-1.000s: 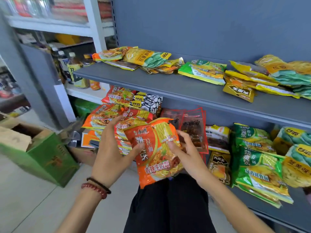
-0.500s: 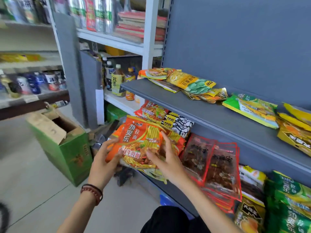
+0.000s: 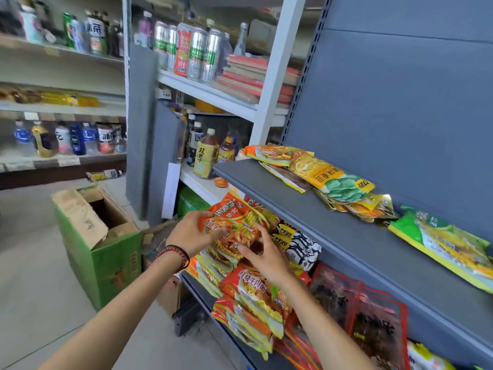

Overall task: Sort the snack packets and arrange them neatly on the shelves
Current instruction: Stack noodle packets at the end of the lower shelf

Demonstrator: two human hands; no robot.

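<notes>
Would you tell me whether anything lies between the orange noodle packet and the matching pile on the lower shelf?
Nothing visible does. The orange packet, gripped by the left hand, hangs directly over the orange pile; the upper shelf only runs past on its right.

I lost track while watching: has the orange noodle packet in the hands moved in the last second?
Yes. The orange packet went left, from beside the red packets to above the orange pile further along.
</notes>
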